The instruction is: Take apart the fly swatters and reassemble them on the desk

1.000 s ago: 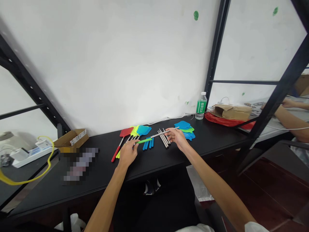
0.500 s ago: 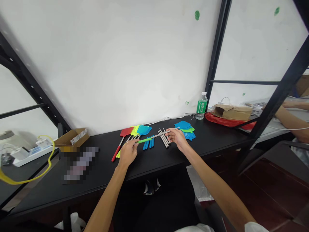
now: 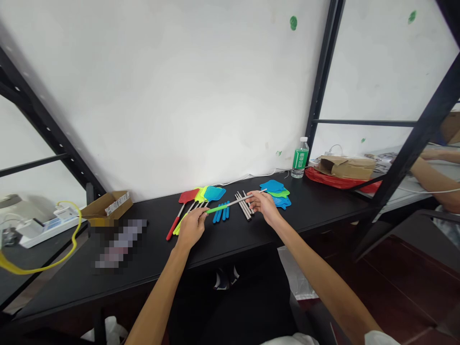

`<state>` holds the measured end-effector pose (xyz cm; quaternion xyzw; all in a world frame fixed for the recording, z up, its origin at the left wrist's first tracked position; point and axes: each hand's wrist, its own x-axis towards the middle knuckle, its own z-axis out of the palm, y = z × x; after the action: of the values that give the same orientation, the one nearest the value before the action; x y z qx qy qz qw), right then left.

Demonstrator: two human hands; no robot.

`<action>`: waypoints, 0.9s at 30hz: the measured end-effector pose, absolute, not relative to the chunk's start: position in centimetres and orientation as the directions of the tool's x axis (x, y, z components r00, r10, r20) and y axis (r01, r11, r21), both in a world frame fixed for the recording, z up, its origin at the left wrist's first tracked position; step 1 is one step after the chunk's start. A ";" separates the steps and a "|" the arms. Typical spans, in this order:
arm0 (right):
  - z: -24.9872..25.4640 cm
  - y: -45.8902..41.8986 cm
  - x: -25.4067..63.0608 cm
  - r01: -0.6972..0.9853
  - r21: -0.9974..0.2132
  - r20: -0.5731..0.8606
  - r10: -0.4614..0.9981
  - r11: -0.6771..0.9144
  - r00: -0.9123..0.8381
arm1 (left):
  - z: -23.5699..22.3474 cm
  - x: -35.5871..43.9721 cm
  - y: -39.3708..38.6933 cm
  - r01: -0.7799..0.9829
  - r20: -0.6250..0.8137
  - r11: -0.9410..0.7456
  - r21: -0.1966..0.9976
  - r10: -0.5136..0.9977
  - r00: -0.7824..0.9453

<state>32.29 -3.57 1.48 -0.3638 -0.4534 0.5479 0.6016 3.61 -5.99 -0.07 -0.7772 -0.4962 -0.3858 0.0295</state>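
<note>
A green fly swatter handle (image 3: pixel 214 210) is gripped at its left end by my left hand (image 3: pixel 192 226). From its other end a thin metal rod (image 3: pixel 235 202) runs up to the right, in line with the handle. My right hand (image 3: pixel 265 207) pinches this rod near its far end, whose tip pokes out past the fingers. Below the rod lie several blue handles (image 3: pixel 224 212) side by side. Several loose metal rods (image 3: pixel 244 208) rest just left of my right hand. Beyond it is a stack of blue and green swatter heads (image 3: pixel 272 185).
Whole fly swatters with red (image 3: pixel 188 196), yellow and blue heads lie behind my left hand on the black desk (image 3: pixel 151 254). A cardboard box (image 3: pixel 108 207) stands at left, a water bottle (image 3: pixel 300 158) at the back right. Another person's arm (image 3: pixel 436 179) shows far right.
</note>
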 end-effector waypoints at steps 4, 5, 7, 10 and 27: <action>1.4 -3.6 32.2 -0.311 -0.937 0.181 0.983 0.161 -0.035 | -0.1 3.6 -6.0 0.799 0.623 -0.507 0.324 0.750 0.223; 1.4 -3.6 32.1 -0.309 -0.937 0.187 0.982 0.165 -0.042 | -0.1 3.6 -6.0 0.797 0.624 -0.511 0.323 0.748 0.227; 1.4 -3.6 32.0 -0.304 -0.938 0.188 0.981 0.166 -0.047 | -0.2 3.6 -5.9 0.788 0.628 -0.524 0.322 0.742 0.237; 1.5 -3.7 31.7 -0.298 -0.943 0.171 0.984 0.150 -0.044 | -0.2 3.6 -5.9 0.778 0.631 -0.541 0.319 0.734 0.252; 0.9 -3.9 31.0 -0.207 -0.963 0.199 0.972 0.170 -0.125 | 0.1 3.8 -6.3 0.756 0.627 -0.568 0.324 0.728 0.278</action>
<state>31.01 -3.91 0.91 -0.3622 -0.5279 0.5326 0.5536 3.81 -6.25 0.06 -0.7990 -0.4644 -0.3815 0.0189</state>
